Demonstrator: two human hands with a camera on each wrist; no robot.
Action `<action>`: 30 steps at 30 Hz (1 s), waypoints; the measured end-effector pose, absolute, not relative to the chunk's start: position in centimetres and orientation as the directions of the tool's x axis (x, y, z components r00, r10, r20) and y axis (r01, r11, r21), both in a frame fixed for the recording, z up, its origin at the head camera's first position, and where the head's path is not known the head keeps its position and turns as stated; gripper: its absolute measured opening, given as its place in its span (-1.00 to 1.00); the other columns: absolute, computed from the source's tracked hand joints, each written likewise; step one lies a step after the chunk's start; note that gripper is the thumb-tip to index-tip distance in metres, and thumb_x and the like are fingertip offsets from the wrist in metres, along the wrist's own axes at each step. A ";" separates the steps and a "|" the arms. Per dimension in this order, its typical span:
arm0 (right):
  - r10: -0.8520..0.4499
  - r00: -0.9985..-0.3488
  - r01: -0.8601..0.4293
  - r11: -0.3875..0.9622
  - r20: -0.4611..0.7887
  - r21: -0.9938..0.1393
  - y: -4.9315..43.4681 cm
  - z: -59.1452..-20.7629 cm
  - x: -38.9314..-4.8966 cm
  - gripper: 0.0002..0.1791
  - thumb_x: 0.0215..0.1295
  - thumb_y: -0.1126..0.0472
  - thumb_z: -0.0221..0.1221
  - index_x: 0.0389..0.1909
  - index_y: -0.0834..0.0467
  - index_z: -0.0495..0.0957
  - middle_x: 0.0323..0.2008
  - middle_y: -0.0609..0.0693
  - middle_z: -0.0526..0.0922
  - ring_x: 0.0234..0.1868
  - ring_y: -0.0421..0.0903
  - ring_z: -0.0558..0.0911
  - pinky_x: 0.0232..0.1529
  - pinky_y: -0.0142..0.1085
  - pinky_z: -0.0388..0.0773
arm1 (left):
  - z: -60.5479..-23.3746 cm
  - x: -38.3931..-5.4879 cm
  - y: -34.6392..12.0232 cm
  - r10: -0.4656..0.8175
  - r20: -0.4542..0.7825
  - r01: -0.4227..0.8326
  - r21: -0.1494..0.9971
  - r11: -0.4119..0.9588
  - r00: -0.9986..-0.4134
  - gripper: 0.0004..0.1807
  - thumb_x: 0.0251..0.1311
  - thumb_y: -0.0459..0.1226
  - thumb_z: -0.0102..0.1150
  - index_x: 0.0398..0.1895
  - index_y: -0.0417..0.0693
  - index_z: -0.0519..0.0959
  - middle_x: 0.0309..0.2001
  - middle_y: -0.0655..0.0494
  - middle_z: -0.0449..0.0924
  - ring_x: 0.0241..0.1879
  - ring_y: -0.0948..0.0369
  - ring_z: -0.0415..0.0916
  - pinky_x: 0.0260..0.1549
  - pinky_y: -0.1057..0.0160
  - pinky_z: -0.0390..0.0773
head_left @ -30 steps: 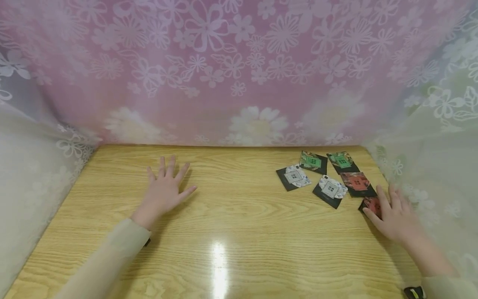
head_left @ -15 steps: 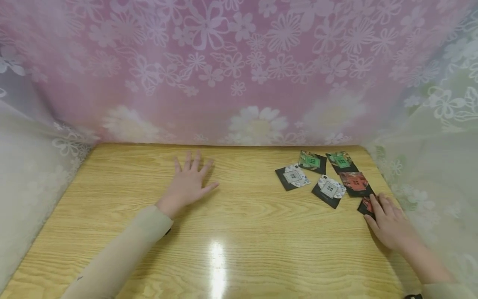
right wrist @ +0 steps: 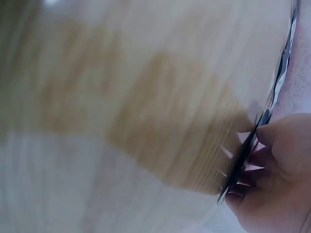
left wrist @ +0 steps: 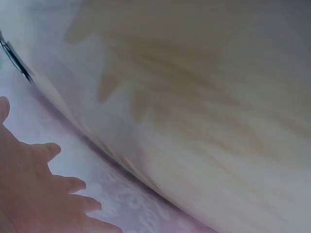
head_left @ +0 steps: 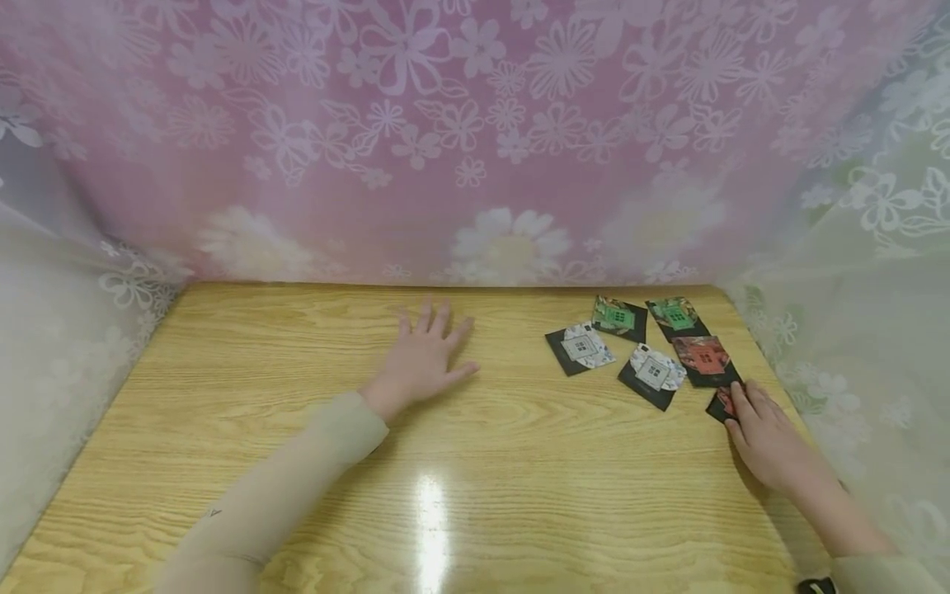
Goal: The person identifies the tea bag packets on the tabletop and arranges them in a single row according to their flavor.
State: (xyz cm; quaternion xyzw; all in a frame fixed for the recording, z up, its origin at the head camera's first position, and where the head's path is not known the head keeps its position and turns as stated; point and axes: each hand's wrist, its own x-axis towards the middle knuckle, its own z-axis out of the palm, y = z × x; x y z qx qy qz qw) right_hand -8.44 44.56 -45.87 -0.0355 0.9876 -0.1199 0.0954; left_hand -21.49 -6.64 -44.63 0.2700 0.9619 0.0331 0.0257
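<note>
My left hand is spread above the middle-left of the table, palm down, holding nothing. Its splayed fingers also show at the lower left of the left wrist view. At the table's right side, my right hand rests over a small black and red square packet, covering much of it. In the right wrist view, the thumb meets the dark packet edge. Close by lies another red and black packet. Beyond are two green packets, the left one, and two white-patterned packets, the right one nearer.
The wooden table has a bright reflection at its front middle. A pink flowered curtain hangs along its back edge. Pale flowered curtains close in on both sides, the right one near my right hand.
My left hand has moved right across the table, fingers still spread. My right hand has shifted slightly left, its fingers closer together over the red packet. The other packets stay put.
</note>
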 end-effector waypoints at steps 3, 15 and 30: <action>-0.098 -0.981 -0.059 0.972 -0.167 -0.226 44.4 -45.8 -8.5 -0.29 0.76 0.22 -0.21 0.58 0.65 -0.20 0.51 0.78 -0.21 0.56 0.69 -0.16 0.57 0.51 -0.17 | -44.7 -21.7 -5.2 0.545 -0.029 0.542 0.072 0.837 -0.838 -0.10 0.52 0.40 -0.21 0.77 0.26 -0.02 0.74 -0.23 -0.15 0.71 -0.33 -0.26 0.59 -0.55 -0.10; -0.112 -0.986 -0.084 0.974 -0.124 -0.212 44.2 -45.9 -8.4 -0.31 0.73 0.28 -0.16 0.56 0.68 -0.15 0.49 0.80 -0.14 0.53 0.71 -0.08 0.56 0.51 -0.10 | -44.5 -22.1 0.6 0.623 -0.043 0.620 0.062 0.782 -0.781 -0.15 0.56 0.36 -0.29 0.77 0.30 -0.07 0.76 -0.15 -0.22 0.73 -0.26 -0.29 0.65 -0.43 -0.12; -0.110 -0.988 -0.083 0.969 -0.107 -0.233 44.5 -46.2 -8.5 -0.29 0.71 0.30 -0.12 0.53 0.73 -0.17 0.48 0.81 -0.13 0.54 0.70 -0.08 0.57 0.50 -0.12 | -44.8 -23.2 7.5 0.733 -0.040 0.733 -0.085 0.675 -0.679 -0.23 0.64 0.25 -0.31 0.77 0.27 -0.07 0.77 -0.07 -0.17 0.75 -0.08 -0.16 0.73 -0.18 -0.05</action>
